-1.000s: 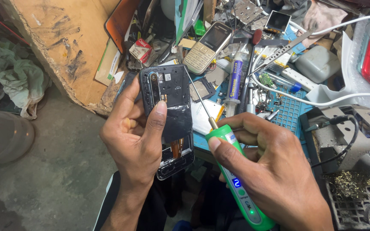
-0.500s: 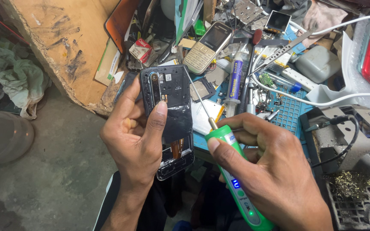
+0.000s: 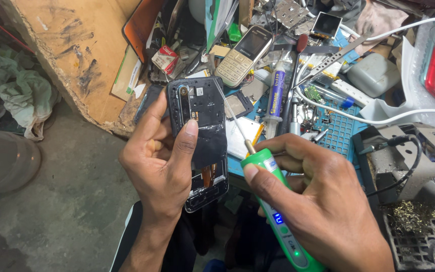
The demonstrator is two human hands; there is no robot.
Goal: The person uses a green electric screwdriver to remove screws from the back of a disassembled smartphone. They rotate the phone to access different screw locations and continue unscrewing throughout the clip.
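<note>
Left hand (image 3: 164,166) clamps the opened black smartphone, back cover off (image 3: 200,136). Right hand (image 3: 323,201) pinches the green electric screwdriver (image 3: 273,206); recommend keeping its bit square on the screw near the bench's front edge.

The left hand (image 3: 159,166) hid the middle of the opened phone (image 3: 200,126). The green electric screwdriver (image 3: 278,216) ran off the near edge, its grip covered by the right hand (image 3: 323,201). Where its thin bit touched was too small to tell.
</note>
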